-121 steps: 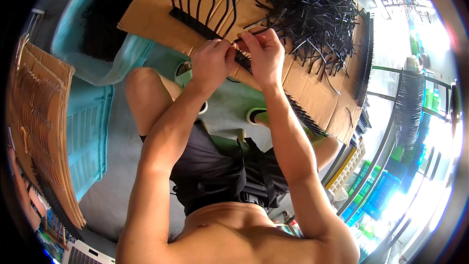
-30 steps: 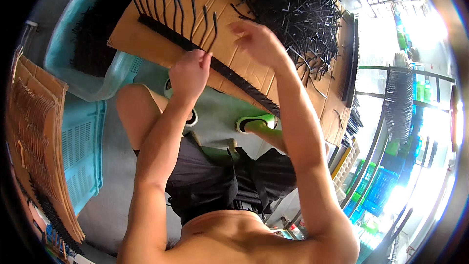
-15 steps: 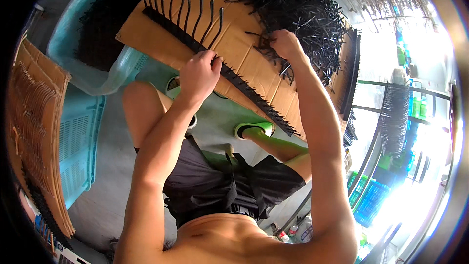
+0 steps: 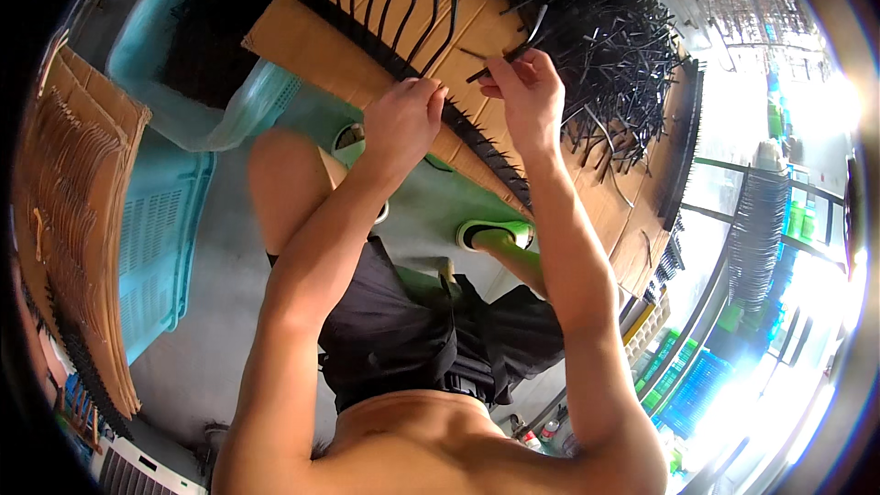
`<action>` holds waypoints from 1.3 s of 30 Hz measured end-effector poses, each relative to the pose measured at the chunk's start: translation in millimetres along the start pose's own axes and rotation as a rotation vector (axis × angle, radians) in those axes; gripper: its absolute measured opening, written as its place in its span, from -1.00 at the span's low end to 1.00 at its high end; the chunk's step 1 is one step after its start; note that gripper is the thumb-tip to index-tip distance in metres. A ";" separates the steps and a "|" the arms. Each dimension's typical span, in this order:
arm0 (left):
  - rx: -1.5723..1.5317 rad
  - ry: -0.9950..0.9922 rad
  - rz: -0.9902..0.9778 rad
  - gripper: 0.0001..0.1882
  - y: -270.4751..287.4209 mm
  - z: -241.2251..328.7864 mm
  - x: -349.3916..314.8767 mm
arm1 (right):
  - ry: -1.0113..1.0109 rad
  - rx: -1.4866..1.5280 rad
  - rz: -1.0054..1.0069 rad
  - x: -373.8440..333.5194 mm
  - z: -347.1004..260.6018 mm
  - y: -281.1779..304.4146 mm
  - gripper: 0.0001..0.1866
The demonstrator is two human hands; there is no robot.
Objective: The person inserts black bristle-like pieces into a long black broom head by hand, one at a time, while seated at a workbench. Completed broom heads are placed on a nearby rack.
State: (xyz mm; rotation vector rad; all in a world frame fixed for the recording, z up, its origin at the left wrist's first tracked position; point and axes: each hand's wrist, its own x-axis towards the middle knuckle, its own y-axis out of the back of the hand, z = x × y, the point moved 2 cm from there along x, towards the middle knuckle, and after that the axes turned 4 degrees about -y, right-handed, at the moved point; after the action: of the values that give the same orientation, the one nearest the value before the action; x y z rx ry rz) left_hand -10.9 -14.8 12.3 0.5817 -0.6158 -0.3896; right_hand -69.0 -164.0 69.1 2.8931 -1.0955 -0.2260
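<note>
A long black toothed strip (image 4: pixel 353 37) lies slantwise across a cardboard sheet, its row of small spikes pointing up. Several thin, bent black rods (image 4: pixel 424 32) stand along its far-left part. My left hand (image 4: pixel 403 121) is closed in a pinch on the strip beside the last standing rod; its fingertips hide what is under them. Just right of it, my right hand (image 4: pixel 530 101) pinches one loose bent black rod (image 4: pixel 533 26), held above the cardboard with its curved end up. Beyond the right hand lies a big heap of similar black rods (image 4: pixel 600 46).
The cardboard (image 4: pixel 275 29) rests beside a blue-green basket (image 4: pixel 124 69) lined with plastic and filled with dark pieces. Another basket (image 4: pixel 160 247) and upright cardboard sheets (image 4: pixel 87 156) stand at the left. A second toothed strip (image 4: pixel 683 147) lies along the right edge.
My right hand has drawn back from the heap toward my left hand, bringing a bent rod with it. My left hand stays on the strip. The whole view has shifted slightly.
</note>
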 end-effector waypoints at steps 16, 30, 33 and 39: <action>0.013 -0.059 0.075 -0.91 -5.0 0.0 0.2 | 0.154 -0.231 0.087 -27.7 13.4 -24.0 -0.83; 0.016 -0.056 0.059 -0.84 -1.1 3.3 0.6 | 0.141 -0.071 0.036 -23.8 22.1 -20.4 -0.83; 0.013 -0.048 0.051 -0.84 -0.3 3.4 0.2 | 0.132 -0.065 0.034 -25.8 20.9 -20.5 -0.84; 0.001 -0.043 0.049 -0.88 -3.1 1.3 -1.1 | 0.231 -0.260 0.050 -27.9 18.1 -23.5 -0.82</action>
State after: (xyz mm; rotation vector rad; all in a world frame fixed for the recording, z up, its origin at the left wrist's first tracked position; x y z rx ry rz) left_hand -13.1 -17.2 10.8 0.5592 -0.6701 -0.3568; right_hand -77.0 -127.7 52.5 2.5827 -1.0128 -0.0276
